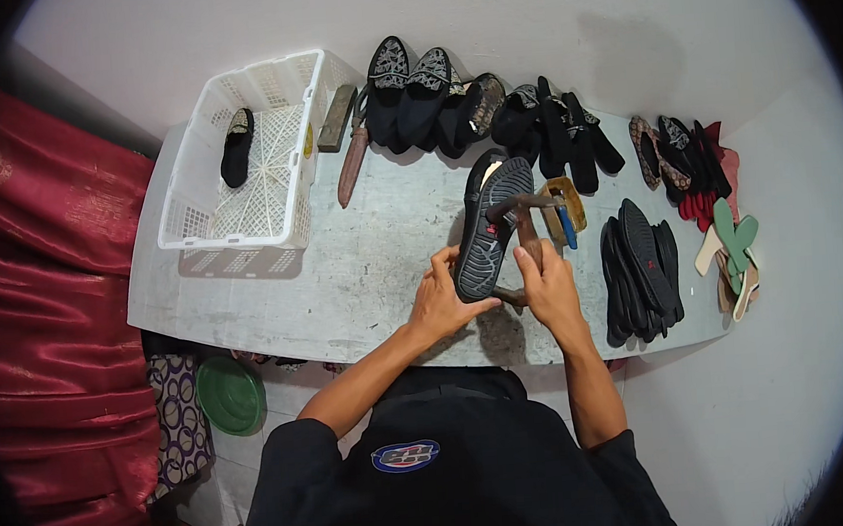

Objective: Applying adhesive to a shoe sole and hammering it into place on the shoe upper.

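Observation:
A black shoe [480, 267] is held sole up over the near middle of the table, its ridged rubber sole facing me. My left hand [437, 301] is closed around the heel end, thumb along the near edge. A hammer [538, 200] is in my right hand [553, 295], fingers wrapped round its handle. The hammer's head lies over the sole's toe half; whether it touches cannot be told. Under the shoe, a dark metal piece [512, 297] shows partly beside my right hand; the rest of it is hidden.
A white plastic crate [301, 188] with one shoe [238, 149] stands left. Finished-looking patterned shoes [426, 89] line the wall. A yellowish container [574, 208] holds a blue-handled tool. Stacked black soles [643, 269] lie right, past them green and cream pieces [732, 236]. A sheathed knife [354, 165] lies beside the crate.

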The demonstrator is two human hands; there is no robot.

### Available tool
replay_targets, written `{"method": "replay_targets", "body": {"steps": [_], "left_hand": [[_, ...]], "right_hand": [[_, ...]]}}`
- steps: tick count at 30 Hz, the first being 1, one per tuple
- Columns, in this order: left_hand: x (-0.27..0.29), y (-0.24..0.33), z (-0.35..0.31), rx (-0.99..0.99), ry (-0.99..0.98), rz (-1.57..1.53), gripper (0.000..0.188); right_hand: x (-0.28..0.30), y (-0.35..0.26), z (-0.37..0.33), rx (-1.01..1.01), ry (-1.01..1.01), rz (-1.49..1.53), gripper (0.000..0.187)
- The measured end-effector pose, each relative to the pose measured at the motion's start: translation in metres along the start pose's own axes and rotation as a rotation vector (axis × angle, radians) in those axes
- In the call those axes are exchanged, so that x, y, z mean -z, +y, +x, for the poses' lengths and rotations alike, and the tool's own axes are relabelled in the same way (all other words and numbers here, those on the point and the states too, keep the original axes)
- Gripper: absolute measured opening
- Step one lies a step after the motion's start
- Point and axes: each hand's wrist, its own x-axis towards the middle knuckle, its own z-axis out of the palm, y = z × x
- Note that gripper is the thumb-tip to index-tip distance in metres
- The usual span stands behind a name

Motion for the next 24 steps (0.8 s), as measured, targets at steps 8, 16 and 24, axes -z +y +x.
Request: {"method": "replay_targets", "body": {"steps": [8, 16, 24], "left_hand": [[0.004, 0.013, 0.017, -0.021, -0.016, -0.117, 0.114], [-0.012, 0.009, 0.015, 0.013, 0.057, -0.161, 0.095], [-0.011, 0.015, 0.017, 0.072, 0.083, -0.175, 0.087]], "right_hand": [[0.003, -0.001, -0.004, 0.060, 0.087, 0.046, 0.029], [0.007, 0.008, 0.009, 0.014, 0.023, 0.070, 0.028], [-0.019, 0.034, 0.023, 0.209, 0.216, 0.013, 0.034]]}}
